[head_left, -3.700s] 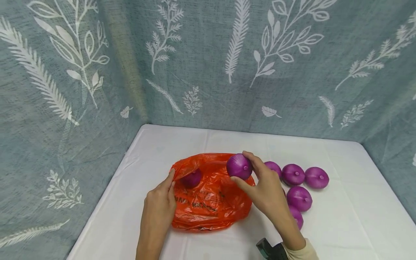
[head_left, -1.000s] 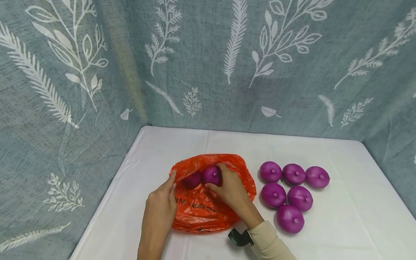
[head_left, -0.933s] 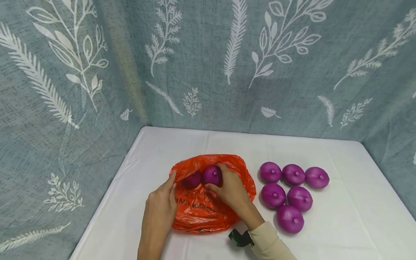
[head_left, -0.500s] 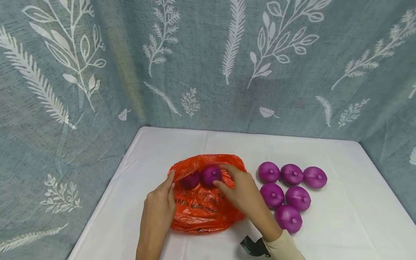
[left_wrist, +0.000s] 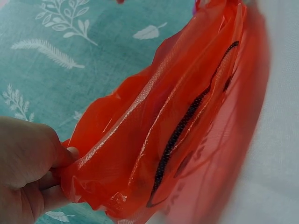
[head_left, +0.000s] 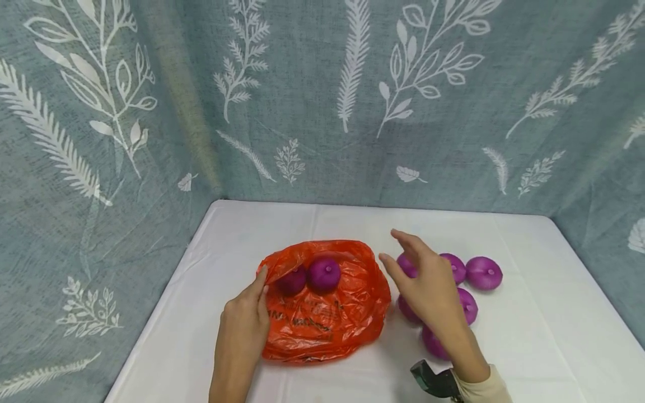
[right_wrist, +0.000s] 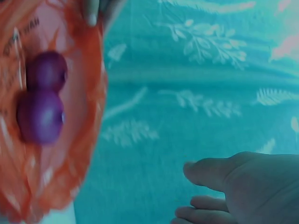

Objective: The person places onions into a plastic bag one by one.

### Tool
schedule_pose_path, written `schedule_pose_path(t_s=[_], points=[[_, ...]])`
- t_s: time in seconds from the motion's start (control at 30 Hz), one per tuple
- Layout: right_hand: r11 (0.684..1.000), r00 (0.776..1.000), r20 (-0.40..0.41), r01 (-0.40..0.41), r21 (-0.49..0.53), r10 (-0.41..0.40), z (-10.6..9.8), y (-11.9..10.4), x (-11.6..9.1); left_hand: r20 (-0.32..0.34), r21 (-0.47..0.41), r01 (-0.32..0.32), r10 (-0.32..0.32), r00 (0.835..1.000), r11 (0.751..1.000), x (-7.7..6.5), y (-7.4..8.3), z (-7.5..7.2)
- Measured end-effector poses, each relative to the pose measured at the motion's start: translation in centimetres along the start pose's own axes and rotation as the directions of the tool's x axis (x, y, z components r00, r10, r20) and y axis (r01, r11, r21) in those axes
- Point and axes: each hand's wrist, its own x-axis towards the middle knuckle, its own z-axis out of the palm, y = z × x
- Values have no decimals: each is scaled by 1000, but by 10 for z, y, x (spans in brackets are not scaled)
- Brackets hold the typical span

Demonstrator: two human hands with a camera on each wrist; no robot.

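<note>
An orange-red plastic bag (head_left: 347, 330) lies on the table with its mouth spread wide. Two purple onions sit side by side inside it: one (head_left: 324, 274) in full view, the other (head_left: 291, 282) partly under the bag's left edge. My left hand (head_left: 241, 319) pinches that left rim between thumb and fingers, and the left wrist view has the bag film (left_wrist: 140, 135) stretched away from the grip. Right of the bag, my right hand (head_left: 430, 285) hangs over the loose onions, thumb and fingers spread, holding nothing. It partly hides several of them.
Several purple onions, among them one at the far right (head_left: 484, 273), are grouped on the white-clothed table (head_left: 549, 313) right of the bag. A grey-green curtain with white leaf prints (head_left: 312, 101) hangs behind and along the sides. A dark wrist camera (head_left: 434, 380) sits by the right cuff.
My right hand has carried an onion into the bag, let go of it beside the first one, and drawn back right over the loose onions. The left hand keeps its hold on the rim.
</note>
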Motion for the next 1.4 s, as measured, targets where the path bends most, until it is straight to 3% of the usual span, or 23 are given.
schedule_pose_path(t_s=[0.3,0.63,1.0,1.4], points=[[995,990,-124,-78,-60,70,-39,32,-5,8,2,17,-17,1000,1000,0,0,-3],[968,957,-220,-219,-125,188,-72,74,-16,10,6,16,-16,1000,1000,0,3,-4],[925,930,-218,-337,-178,296,-88,105,-30,1,15,17,-17,1000,1000,1,4,-4],[874,911,-168,-410,-261,377,-87,138,-42,-4,6,3,-2,1000,1000,2,4,-1]])
